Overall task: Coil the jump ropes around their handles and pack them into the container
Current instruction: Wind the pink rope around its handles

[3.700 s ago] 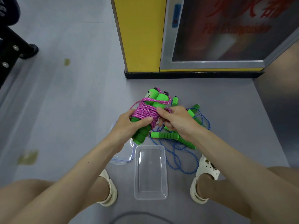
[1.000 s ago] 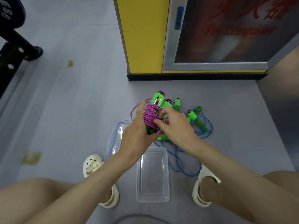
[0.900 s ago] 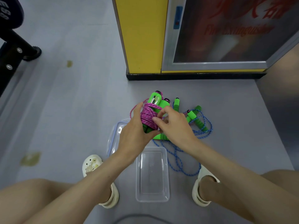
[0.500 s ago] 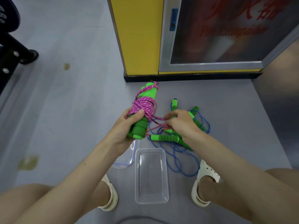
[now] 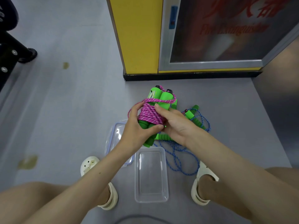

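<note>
head view: the task looks roughly half done for the first rope and not begun for the second. the pink jump rope (image 5: 149,115) is wound in many tight turns around the middle of its two green handles (image 5: 161,97), which lie side by side with their caps pointing to the far side. one strand crosses the handles above the coil, and a short loose loop hangs out on the left, so the end probably needs tucking before the bundle is ready. the blue jump rope (image 5: 178,160) lies uncoiled on the floor (image 5: 64,118), just right of the container (image 5: 151,177), its own handles scattered under and right of the hands. the clear container sits near the person, between the two sandals (image 5: 90,164), with nothing in it. its lid (image 5: 115,136) lies just to the left, partly under the left forearm.

the bundle is held in the air above the far end of the container. the left hand (image 5: 137,128) comes in from the near left and grips the bundle low down: its thumb lies across the handles below the coil and its fingers curl round the left side. the right hand (image 5: 176,125) comes from the near right, thumb pressed on top of the pink turns, its other fingers hidden behind the bundle and seemingly wrapped round it. what is left, as i judge it: secure the pink end, pack it, then coil and pack the blue one.
</note>
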`<state>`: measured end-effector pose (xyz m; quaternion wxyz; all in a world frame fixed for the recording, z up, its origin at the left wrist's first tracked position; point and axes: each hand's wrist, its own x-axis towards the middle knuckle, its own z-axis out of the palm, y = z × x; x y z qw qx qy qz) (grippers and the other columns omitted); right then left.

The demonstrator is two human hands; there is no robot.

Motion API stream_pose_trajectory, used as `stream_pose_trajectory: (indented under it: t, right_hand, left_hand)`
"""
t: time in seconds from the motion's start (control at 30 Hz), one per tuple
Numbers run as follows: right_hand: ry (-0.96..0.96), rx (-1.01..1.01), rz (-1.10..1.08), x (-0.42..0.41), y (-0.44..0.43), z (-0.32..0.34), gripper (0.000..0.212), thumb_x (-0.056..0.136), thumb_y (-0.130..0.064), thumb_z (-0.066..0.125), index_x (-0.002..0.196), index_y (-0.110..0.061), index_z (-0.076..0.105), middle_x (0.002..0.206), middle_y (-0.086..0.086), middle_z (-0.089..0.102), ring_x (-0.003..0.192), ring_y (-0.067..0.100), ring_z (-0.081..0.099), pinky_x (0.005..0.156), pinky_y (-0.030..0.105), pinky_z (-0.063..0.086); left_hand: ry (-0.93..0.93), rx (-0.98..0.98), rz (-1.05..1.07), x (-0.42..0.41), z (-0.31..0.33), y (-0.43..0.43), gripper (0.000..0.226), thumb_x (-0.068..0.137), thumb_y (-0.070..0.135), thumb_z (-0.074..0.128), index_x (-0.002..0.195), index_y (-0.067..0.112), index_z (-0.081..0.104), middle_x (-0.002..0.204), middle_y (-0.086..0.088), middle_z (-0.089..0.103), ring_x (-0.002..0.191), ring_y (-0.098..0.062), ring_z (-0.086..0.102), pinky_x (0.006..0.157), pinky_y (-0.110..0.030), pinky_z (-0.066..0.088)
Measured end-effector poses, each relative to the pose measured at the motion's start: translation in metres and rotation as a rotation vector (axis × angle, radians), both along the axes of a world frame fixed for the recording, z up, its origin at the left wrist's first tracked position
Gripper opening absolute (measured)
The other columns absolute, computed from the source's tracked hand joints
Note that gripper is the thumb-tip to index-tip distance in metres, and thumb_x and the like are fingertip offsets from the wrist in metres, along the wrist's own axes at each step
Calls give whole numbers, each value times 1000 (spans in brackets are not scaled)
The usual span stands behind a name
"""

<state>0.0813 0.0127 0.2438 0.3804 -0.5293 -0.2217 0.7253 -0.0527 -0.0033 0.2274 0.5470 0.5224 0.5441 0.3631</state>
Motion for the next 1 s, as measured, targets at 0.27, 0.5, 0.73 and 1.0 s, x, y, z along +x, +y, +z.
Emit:
stream_pose_trajectory:
  t: [0.27,0.5,0.73,1.0]
  right_hand:
    - [158,-45,-147,-9,-4,-3,34,89,-17,63,121,-6,61,111,14,69,86,21,69,81,37,57]
    - [145,-47,-188,-7,-6,-5,37,83,-8,68,119,-4,62,111,17,69,84,23,69,73,35,60]
    - [83,-22,-236,-8,-4,-6,37,80,-6,71,116,-5,64,104,15,71,84,24,70,70,32,60]
    - [-9,-19,-243,-9,-6,-11,33,79,-12,75,110,-7,66,99,12,72,86,23,70,71,32,58]
  left_hand:
    - [154,94,-8,6,-7,-6,83,67,18,86,132,35,36,104,13,62,85,3,63,73,-15,53]
    - [176,129,-59,7,-8,-9,95,68,19,86,142,33,28,108,20,57,95,4,62,79,-15,52]
    - [157,151,-51,10,-12,-8,92,68,20,86,139,33,30,111,14,60,99,-3,63,86,-29,55]
    - [119,62,-45,12,-9,-7,83,68,23,85,134,33,36,102,20,60,91,7,61,79,-17,54]
